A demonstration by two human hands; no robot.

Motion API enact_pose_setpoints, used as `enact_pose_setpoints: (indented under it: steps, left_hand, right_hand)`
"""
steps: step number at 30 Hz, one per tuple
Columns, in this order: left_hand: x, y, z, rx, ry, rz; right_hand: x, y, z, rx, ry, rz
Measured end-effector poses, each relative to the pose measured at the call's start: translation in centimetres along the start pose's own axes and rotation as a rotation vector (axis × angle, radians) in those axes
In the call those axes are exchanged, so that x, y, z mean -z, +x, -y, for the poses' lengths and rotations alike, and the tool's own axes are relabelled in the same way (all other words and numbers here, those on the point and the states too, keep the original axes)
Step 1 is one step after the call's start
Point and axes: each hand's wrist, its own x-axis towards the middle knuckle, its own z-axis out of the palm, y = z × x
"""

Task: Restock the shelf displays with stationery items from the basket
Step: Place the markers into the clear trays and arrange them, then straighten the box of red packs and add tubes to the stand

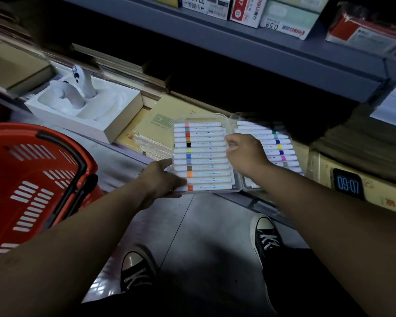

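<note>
A clear plastic case of white markers [204, 156] with coloured bands lies on the bottom shelf, at its front edge. My left hand [162, 179] grips the case's near left corner, thumb on top. My right hand [244, 154] is curled at the case's right edge, between it and a second marker case [277, 149] that lies right beside it. The red shopping basket [32, 179] stands on the floor at the left, its handle folded down. What is inside the basket cannot be made out.
A white moulded tray with a white controller [82, 104] sits on the shelf at the left, yellow paper packs [151, 131] beside it. A digital clock [348, 184] is at the right on brown boxes. Boxed stationery lines the grey upper shelf [284, 56]. My shoes stand on the floor below.
</note>
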Motion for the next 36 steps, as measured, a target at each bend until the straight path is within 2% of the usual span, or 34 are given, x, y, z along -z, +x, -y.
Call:
enact_pose_setpoints:
  steps: [5,8,10,12,16,18,21,23,26,28,30,32,34,36]
  left_hand:
    - [0.2,0.1,0.1,-0.015,0.017,0.027]
    - [0.3,0.1,0.1,-0.018,0.023,0.035]
    - [0.3,0.2,0.2,-0.017,0.021,0.028]
    - [0.3,0.2,0.1,-0.008,0.018,0.019]
    - [0.1,0.2,-0.1,-0.011,0.028,0.025]
    - [0.0,0.2,-0.2,-0.015,0.035,0.018]
    - [0.0,0.1,-0.2,-0.017,0.064,0.003]
    - [0.2,-0.2,-0.5,-0.01,0.077,0.002]
    - [0.8,-0.2,-1.0,0.03,0.083,0.022]
    - [0.9,-0.1,-1.4,0.065,0.071,0.044]
    - [0.8,-0.1,-1.6,0.078,0.047,0.043]
    - [0.5,-0.2,-1.5,0.08,0.004,0.003]
    - [0.2,-0.1,-1.3,0.071,-0.035,-0.031]
    - [0.0,0.0,-1.2,0.057,-0.1,-0.053]
  right_hand:
    - [-0.8,0.4,-0.2,-0.049,0.058,0.073]
    - [-0.4,0.5,-1.0,-0.096,0.261,0.128]
    - [-0.1,0.7,-1.4,-0.144,0.384,0.111]
    - [-0.1,0.6,-1.5,-0.154,0.408,0.066]
    - [-0.7,-1.2,-0.1,-0.055,0.048,-0.081]
    - [-1.2,-2.2,0.7,-0.036,-0.054,-0.084]
    - [-1.2,-2.6,1.2,-0.042,-0.063,0.046]
    - [-0.2,-2.3,0.9,-0.045,0.018,0.086]
    - [1.8,-2.2,-0.2,0.023,0.066,-0.021]
    - [3.2,-2.4,-1.2,0.029,-0.046,-0.179]
    - [4.5,-2.4,-2.8,-0.033,-0.298,-0.279]
    - [5.2,-2.5,-4.4,-0.218,-0.496,-0.225]
    - [5.5,-3.0,-5.3,-0.375,-0.46,-0.143]
    - [5.7,-3.1,-5.6,-0.422,-0.375,-0.127]
